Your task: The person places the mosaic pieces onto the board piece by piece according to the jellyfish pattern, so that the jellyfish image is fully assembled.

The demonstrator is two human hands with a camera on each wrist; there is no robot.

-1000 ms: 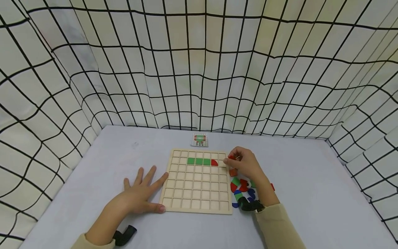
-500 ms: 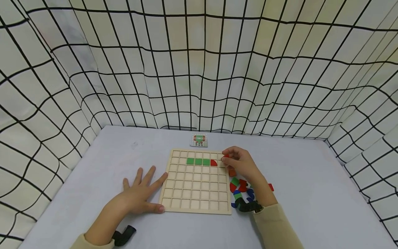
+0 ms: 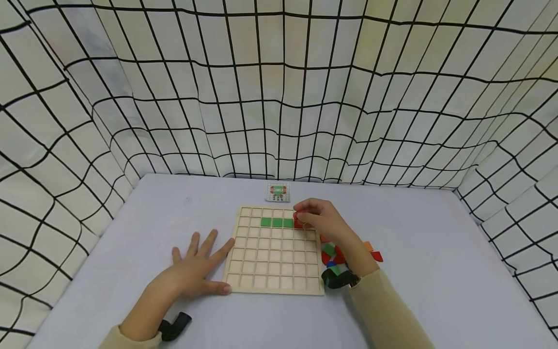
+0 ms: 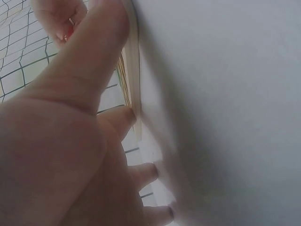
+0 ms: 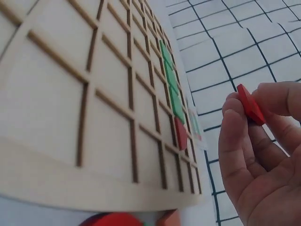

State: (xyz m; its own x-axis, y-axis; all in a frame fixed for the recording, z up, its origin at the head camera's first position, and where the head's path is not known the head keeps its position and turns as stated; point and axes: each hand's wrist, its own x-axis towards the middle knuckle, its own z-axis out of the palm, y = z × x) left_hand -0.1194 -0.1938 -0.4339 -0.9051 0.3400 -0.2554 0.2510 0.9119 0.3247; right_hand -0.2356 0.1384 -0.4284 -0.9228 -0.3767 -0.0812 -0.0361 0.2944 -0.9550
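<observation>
Right fingers [image 5: 233, 141] brought a red piece [image 5: 251, 107] nearer the printed card [image 3: 277, 192].

This looks like a small makeshift booth, not a furnished room — white walls [image 3: 297, 115] crossed by a wavy black grid [image 3: 284, 63] close off the left, right and far sides of a white-topped table [image 3: 436, 271].

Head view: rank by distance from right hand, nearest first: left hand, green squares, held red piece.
1. Held red piece: pinched in the right hand.
2. Green squares: just left, on the board.
3. Left hand: at the board's left edge.
</observation>
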